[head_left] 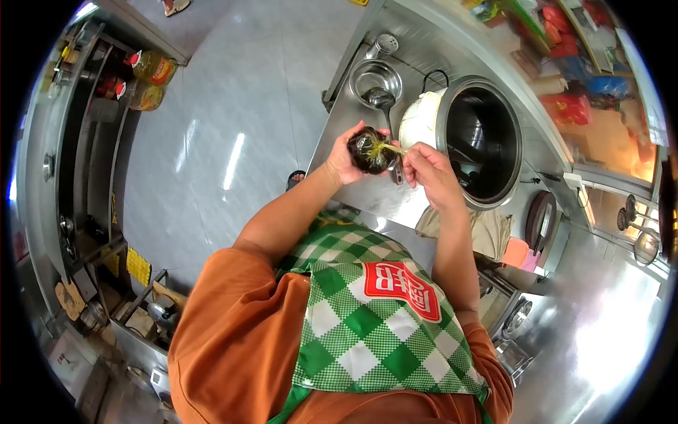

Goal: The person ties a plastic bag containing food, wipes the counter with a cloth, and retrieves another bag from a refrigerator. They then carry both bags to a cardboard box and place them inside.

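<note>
My left hand (342,160) is wrapped around a small plastic bag (368,150) filled with something dark, its yellowish neck gathered and pointing right. At that neck, the fingers of my right hand (432,174) are closed in a pinch on the twisted end. Behind the bag, a ladle (382,99) rests with its head on a steel bowl (355,79) and its handle running down the counter. Just right of my hands stands a large deep pot (519,141) with a dark inside. White cloth or plastic (421,121) hangs against its left side.
The steel counter (339,134) edges the grey floor on the left. A perforated shaker (385,45) stands at its back. Beige cloth (487,237) lies below the pot. Oil jugs (152,68) sit on the left shelving. Several utensils hang at far right, including a strainer (645,247).
</note>
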Demonstrator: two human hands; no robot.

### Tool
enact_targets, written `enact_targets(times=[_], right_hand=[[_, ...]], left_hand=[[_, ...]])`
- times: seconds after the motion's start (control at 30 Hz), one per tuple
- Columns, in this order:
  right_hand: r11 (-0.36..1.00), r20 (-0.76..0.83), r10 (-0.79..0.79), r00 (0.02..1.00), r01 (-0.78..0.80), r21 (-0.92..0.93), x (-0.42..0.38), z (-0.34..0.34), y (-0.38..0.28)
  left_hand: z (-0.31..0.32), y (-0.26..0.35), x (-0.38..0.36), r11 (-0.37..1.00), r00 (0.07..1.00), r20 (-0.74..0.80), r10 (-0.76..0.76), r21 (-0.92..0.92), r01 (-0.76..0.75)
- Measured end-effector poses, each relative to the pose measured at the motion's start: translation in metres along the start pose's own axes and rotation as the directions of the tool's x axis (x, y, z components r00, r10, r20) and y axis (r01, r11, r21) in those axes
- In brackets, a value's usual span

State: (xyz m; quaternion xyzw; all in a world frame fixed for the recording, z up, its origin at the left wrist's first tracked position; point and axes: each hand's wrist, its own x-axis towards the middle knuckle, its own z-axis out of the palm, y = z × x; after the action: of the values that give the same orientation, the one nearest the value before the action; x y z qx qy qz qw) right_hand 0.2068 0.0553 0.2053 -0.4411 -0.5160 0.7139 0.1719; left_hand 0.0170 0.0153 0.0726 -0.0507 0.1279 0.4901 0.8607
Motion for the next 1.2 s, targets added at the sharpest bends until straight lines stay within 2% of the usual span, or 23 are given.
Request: enact_targets(times=[0.37, 0.47, 0.77, 1.2], right_hand=[[1.0, -0.057, -0.01, 0.998, 0.009, -0.023, -0.003, 0.006, -0.003], [1.0, -0.065, -0.019, 0.998, 0.018, -0.025, -0.004, 0.009, -0.007], [0.999, -0.096, -0.024, 0.995, 0.02, -0.041, -0.006, 0.016, -0.014], [0.996, -0.092, -0.05, 0.995, 0.044, -0.072, -0.002, 0.016, -0.012]], left_hand=[[-0.006, 0.001, 0.001, 1.0, 0.998, 0.049, -0.027, 0.013, 0.027], [0.002, 0.001, 0.0, 0.998, 0.999, -0.026, -0.038, -0.05, 0.037], [-0.003, 0.004, 0.006, 0.996, 0.996, 0.066, -0.052, -0.062, 0.056], [-0.01, 0.004, 0.01, 0.993, 0.999, 0.028, -0.04, -0.108, 0.043]])
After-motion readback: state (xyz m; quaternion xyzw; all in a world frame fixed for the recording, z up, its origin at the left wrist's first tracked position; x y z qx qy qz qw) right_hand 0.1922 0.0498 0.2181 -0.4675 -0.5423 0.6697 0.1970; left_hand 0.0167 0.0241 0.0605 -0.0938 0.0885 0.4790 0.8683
